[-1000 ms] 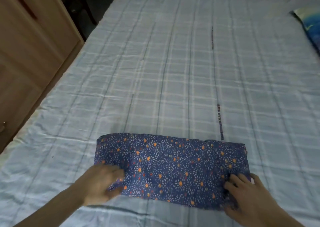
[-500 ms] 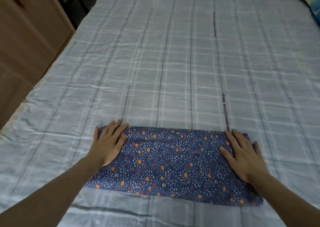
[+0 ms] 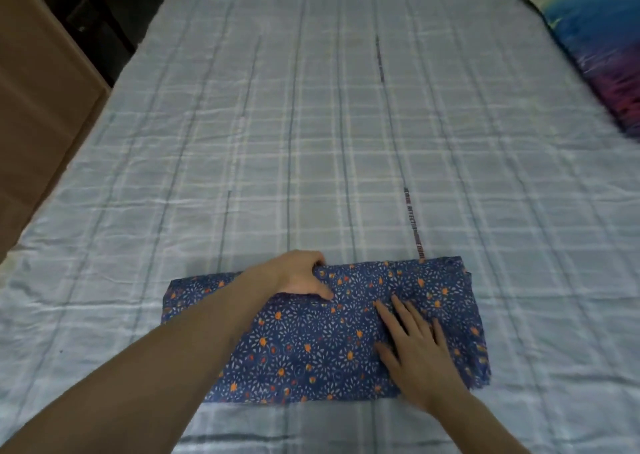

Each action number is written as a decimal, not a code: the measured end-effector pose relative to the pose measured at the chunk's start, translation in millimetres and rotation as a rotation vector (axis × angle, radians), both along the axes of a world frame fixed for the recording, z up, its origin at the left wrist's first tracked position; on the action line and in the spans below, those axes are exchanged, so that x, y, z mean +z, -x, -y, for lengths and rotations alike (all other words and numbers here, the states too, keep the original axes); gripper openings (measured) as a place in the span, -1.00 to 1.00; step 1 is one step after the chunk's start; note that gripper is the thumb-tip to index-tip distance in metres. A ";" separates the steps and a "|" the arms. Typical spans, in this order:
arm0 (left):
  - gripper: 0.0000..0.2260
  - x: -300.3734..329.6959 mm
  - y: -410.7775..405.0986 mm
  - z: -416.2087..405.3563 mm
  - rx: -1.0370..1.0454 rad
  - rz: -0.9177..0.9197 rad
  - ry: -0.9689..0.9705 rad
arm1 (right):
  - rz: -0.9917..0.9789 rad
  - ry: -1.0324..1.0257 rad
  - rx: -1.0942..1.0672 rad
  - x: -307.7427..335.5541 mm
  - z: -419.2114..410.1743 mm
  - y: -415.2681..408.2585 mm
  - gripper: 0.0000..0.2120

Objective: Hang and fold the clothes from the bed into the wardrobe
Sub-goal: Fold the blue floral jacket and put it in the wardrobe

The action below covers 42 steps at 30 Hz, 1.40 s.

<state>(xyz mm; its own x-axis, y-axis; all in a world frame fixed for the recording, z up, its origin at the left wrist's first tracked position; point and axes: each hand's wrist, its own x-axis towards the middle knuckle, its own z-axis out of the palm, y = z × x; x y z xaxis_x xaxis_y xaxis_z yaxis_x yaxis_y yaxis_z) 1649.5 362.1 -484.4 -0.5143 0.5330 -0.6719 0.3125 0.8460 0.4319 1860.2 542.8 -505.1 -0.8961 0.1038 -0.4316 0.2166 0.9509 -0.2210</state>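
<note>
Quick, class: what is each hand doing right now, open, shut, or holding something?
Left hand: grips the far edge of the blue flowered cloth.
Right hand: open, fingers straight, pressing flat on the cloth.

Illegible lettering on bedsheet (image 3: 346, 141) stripe

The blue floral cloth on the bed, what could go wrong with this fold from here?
1. The left hand grips only the far edge of the blue floral cloth near its middle, so the layers beneath could slide and the fold end up crooked.
2. The right hand lies flat on the right half only; the left end is unpinned and may drag or bunch.
3. The wrinkled bedsheet could ruck up underneath.
</note>
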 end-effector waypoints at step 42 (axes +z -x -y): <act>-0.16 75.5 -85.1 92.9 1.025 0.579 -0.248 | 0.249 1.102 -1.124 76.3 36.3 13.2 -0.40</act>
<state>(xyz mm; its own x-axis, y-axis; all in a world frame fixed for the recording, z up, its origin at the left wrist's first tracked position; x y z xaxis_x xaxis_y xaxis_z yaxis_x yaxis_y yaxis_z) 1734.7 269.2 -408.9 -0.4302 0.2003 -0.8802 -0.7511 0.4615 0.4721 1846.9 506.5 -428.9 -0.4812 0.1856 -0.8567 0.8009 -0.3042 -0.5158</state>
